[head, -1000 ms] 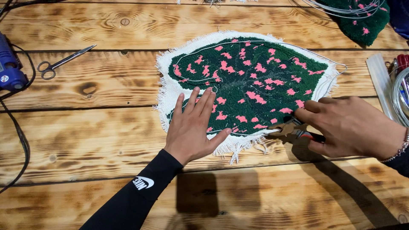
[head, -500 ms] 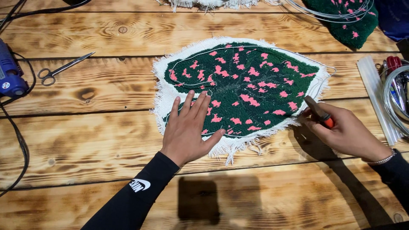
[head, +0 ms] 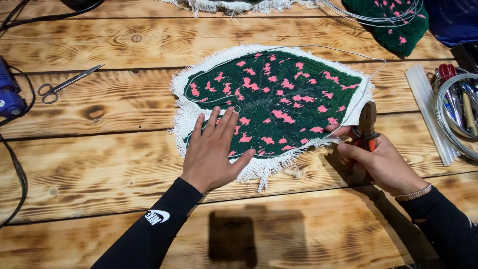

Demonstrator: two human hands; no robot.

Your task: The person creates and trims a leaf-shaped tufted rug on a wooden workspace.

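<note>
I read this as a craft workshop: scorched plank workbench (head: 99, 164), scissors (head: 64, 85), glue sticks (head: 429, 112), coiled wire (head: 450, 119).

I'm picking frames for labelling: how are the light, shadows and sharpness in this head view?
Head view: even, warm light and sharp focus; the leaf-shaped tufted piece shows clear detail. A dark blocky shadow falls on the wooden table below the left hand, a softer one beside the right hand holding the pliers. Edges bow slightly.

Scissors (head: 64, 84) lie on wooden table (head: 99, 164), left. Blue tool (head: 9, 94) with black cable (head: 17, 174) at left edge. Glue sticks (head: 430, 112) right. Second green-pink piece (head: 393, 22) top right.
</note>
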